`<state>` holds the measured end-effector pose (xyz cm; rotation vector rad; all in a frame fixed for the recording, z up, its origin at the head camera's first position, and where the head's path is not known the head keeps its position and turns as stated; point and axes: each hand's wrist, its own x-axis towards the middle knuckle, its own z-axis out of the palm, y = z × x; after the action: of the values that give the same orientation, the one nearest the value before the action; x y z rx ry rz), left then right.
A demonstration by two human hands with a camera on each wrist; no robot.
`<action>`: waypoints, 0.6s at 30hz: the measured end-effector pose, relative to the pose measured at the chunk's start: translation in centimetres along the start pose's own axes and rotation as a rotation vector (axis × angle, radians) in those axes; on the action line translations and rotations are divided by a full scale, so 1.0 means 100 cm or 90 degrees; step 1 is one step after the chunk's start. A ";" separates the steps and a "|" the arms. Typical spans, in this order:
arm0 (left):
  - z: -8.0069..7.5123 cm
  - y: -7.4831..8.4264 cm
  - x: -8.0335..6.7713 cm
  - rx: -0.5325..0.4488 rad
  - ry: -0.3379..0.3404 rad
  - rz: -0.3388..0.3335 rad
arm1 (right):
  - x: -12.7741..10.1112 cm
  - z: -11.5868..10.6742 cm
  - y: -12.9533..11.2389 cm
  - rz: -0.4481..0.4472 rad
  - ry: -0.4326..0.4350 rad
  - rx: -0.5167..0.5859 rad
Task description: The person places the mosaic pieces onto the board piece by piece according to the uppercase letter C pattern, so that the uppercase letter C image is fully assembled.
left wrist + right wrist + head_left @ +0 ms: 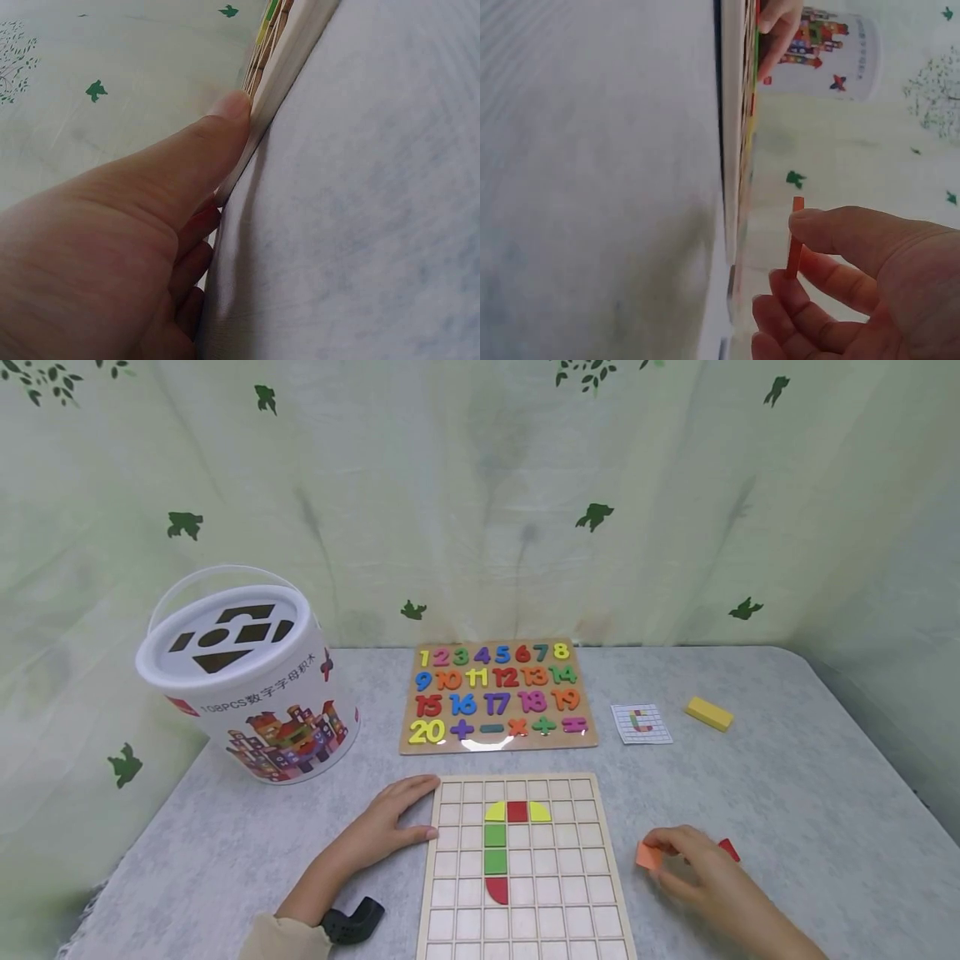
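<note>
On the table lies a wooden grid board [555, 893] with flat tiles in some of its cells. A red square tile [517, 812] sits between two yellow quarter-round tiles; below the left one come two green square tiles [495, 848] and a red quarter-round tile [497, 890]. My left hand [386, 818] touches the board's left edge, thumb and fingertips against the rim. To the right of the board, my right hand [697, 868] pinches an orange square tile [796, 240] between thumb and fingers. A red piece [729, 850] shows behind that hand, partly hidden.
A number puzzle board [498, 697] lies behind the grid board. A printed pattern card [642, 724] and a yellow block [708, 713] are at the back right. At the left stands a white lidded bucket [277, 710]; a black curved object [352, 922] is by my left wrist.
</note>
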<state>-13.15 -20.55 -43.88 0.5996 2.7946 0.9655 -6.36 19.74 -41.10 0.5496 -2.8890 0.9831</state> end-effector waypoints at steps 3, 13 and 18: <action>0.000 0.000 0.000 0.000 0.001 -0.002 | 0.003 0.002 -0.012 -0.068 0.003 0.021; -0.001 0.000 0.001 0.001 0.000 0.007 | 0.017 0.026 -0.049 -0.197 -0.047 0.139; 0.000 0.000 0.001 -0.002 -0.003 0.006 | 0.025 0.046 -0.057 -0.195 -0.105 0.149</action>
<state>-13.23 -20.56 -43.88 0.6148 2.7882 0.9690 -6.37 12.02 -41.09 1.0990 -2.7180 1.2813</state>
